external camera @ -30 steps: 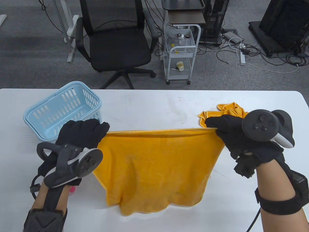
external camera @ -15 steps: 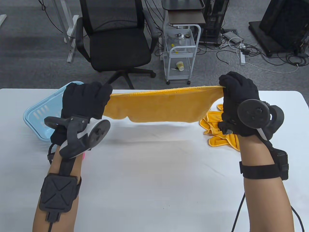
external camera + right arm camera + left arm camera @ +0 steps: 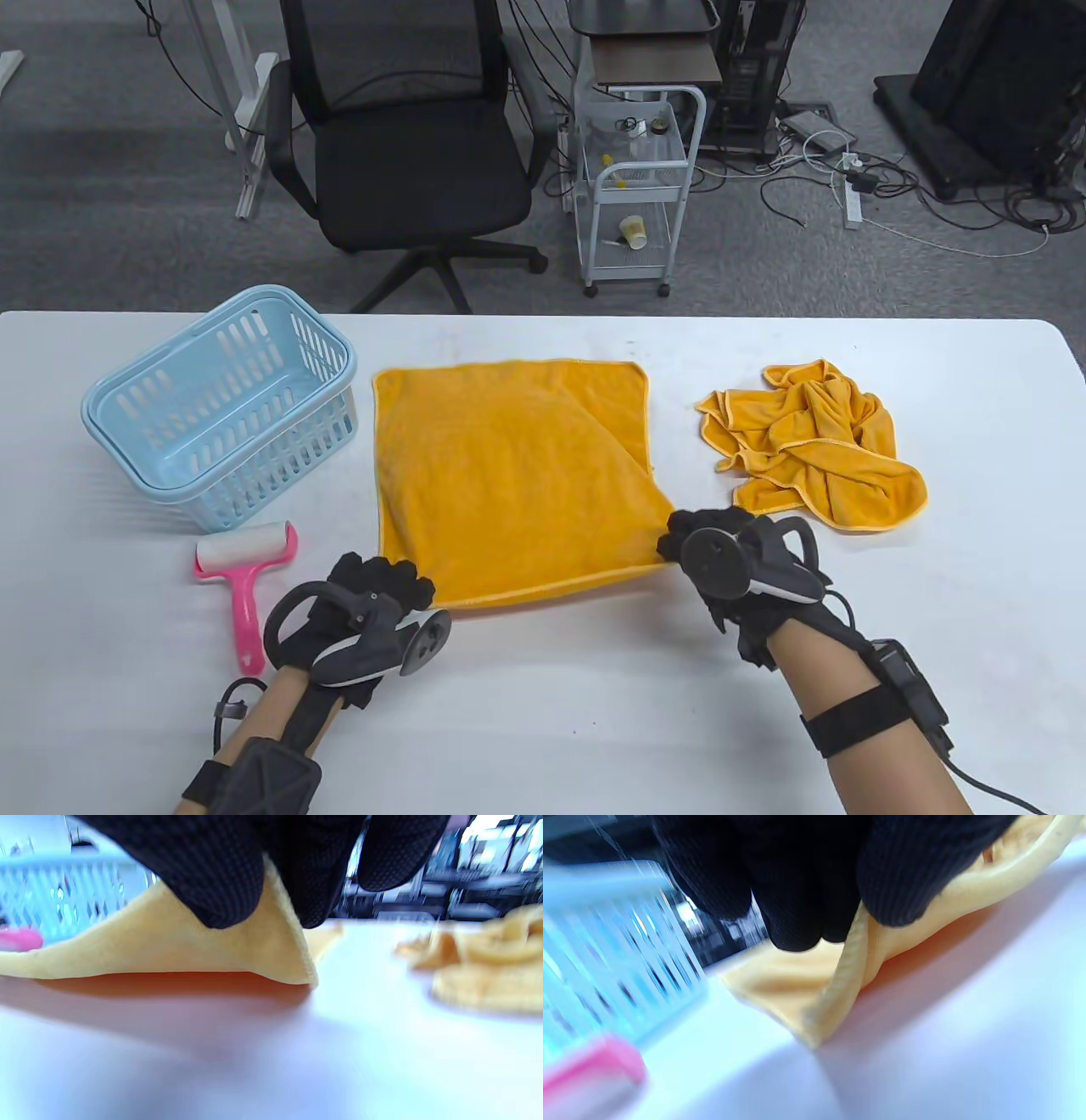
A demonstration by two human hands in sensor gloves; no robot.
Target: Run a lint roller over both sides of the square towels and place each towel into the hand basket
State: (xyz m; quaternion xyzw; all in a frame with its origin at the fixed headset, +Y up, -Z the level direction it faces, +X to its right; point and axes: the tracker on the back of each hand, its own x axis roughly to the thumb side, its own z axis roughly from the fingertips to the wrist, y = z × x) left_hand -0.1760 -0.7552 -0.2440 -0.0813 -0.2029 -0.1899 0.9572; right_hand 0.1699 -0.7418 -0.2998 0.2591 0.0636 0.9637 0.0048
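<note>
Nearest edge of the table point(image 3: 543, 722): both gloved hands low on it, each at a near corner of the spread towel point(image 3: 509, 475). Left hand point(image 3: 373, 594) has fingers point(image 3: 801, 899) curled onto the near-left corner, cloth pinched and lifted slightly off the surface in the left wrist view. Right hand point(image 3: 721, 560) pinches the near-right corner the same way; its fingers point(image 3: 220, 878) close on a raised peak of fabric in the right wrist view. Towel otherwise lies flat mid-table, a faint diagonal crease toward its far-right corner, one side up. Judged soft, light and limp: it will sag from wherever it is held, so corners or hemmed edges look like the best hold, two at once to keep it square. It should also bunch under a roller unless pinned or smoothed. Left of the hands, one pink lint roller point(image 3: 242, 577) lies untouched, white head away from the person. Farther back on the left, one pale blue hand basket point(image 3: 221, 399), slotted walls, just beside the towel's left edge; no cloth visible in it. Far right, a second orange towel point(image 3: 814, 450), crumpled in a heap, well apart from the hands. Count: two towels, one roller, one basket.
</note>
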